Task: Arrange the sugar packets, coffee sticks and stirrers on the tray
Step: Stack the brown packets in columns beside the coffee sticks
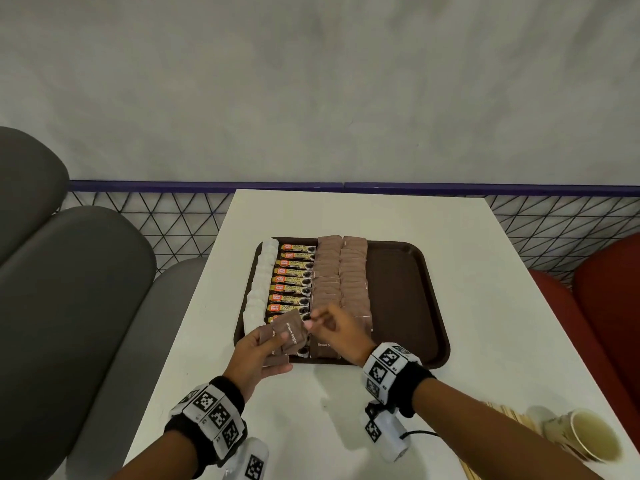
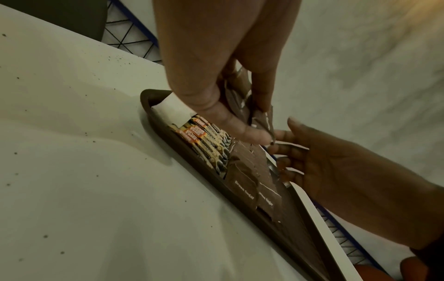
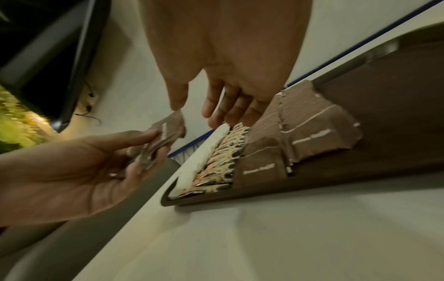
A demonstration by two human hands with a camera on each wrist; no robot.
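A brown tray (image 1: 426,271) on the white table holds a column of white sugar packets (image 1: 261,282), a column of coffee sticks (image 1: 292,280) and two columns of brown sugar packets (image 1: 341,271). My left hand (image 1: 277,337) grips a small stack of brown sugar packets (image 1: 290,336) over the tray's near left corner; the left wrist view shows the thumb pressing this stack (image 2: 263,121). My right hand (image 1: 317,322) hovers beside it, fingers loose, with the thumb and forefinger at the top packet's (image 3: 171,125) edge. Wooden stirrers (image 1: 502,415) lie by my right forearm.
A paper cup (image 1: 588,434) sits at the table's near right corner beside the stirrers. The tray's right third (image 1: 398,289) is bare. Grey seats (image 1: 69,289) stand on the left and a red seat (image 1: 606,289) on the right. A mesh railing (image 1: 156,220) runs behind the table.
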